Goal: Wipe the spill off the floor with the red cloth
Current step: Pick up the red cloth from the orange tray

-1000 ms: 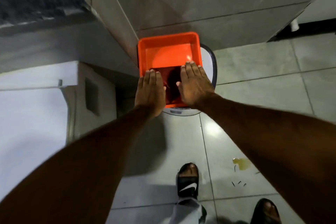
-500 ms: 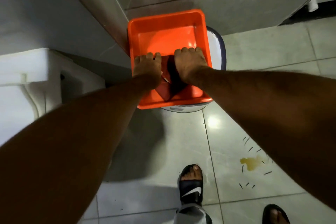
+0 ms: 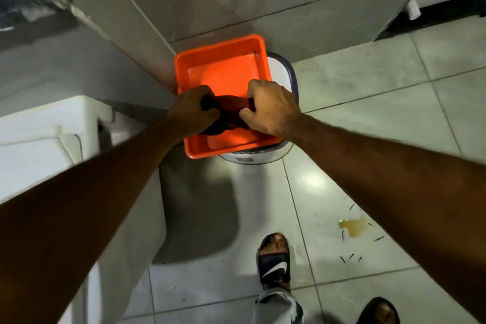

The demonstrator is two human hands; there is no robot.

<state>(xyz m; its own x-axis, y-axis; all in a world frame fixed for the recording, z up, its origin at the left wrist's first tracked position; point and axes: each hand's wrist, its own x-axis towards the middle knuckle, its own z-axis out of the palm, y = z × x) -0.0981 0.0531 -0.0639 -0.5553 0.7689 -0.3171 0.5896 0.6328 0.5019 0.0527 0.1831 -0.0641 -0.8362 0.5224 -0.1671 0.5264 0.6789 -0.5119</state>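
A dark red cloth (image 3: 229, 110) is bunched between both my hands above an orange square basin (image 3: 223, 60). My left hand (image 3: 193, 109) is closed on the cloth's left end and my right hand (image 3: 271, 105) is closed on its right end. Shallow water lies in the basin's bottom. On the pale floor tiles at the right there is a small yellow-brown spill (image 3: 353, 226), with several short dark specks scattered around it. My right forearm passes just above it.
The basin rests on a white round bucket (image 3: 282, 71) against a grey tiled wall. A white toilet (image 3: 39, 134) stands at the left. My feet in black sandals (image 3: 274, 258) stand on the floor at the bottom.
My hands went from lying flat on the cloth in the basin to gripping it at both ends. The cloth is now lifted and bunched between them.
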